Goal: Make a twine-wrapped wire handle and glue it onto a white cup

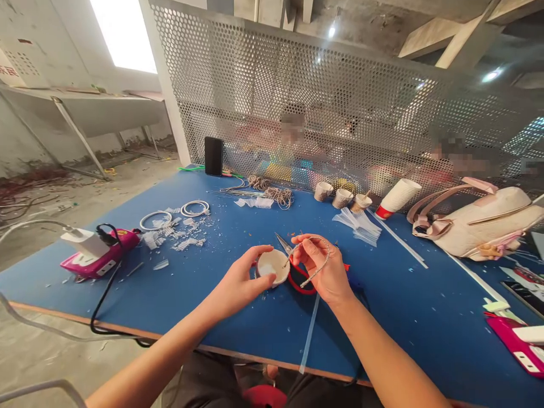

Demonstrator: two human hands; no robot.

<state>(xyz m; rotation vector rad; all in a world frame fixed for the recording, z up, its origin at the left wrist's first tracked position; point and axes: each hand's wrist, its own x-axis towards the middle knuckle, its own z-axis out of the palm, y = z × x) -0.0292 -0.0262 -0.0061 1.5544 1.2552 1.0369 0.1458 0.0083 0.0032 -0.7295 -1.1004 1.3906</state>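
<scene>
My left hand (242, 277) grips the rim of a small white cup (272, 265) resting on the blue table (221, 317). My right hand (321, 266) pinches a thin beige cord (321, 263) that loops over its fingers, one end reaching toward the cup. Red-handled scissors (293, 266) lie on the table under my right hand, blades pointing away to the upper left.
A pink device with a white charger (96, 252) and black cable sits at left. White rings (194, 208), paper scraps, cord bundles (274, 194), paper cups (397, 198), a phone (213, 156) and a pink bag (480, 221) line the far side. Behind the perforated screen (340, 113) sit other people.
</scene>
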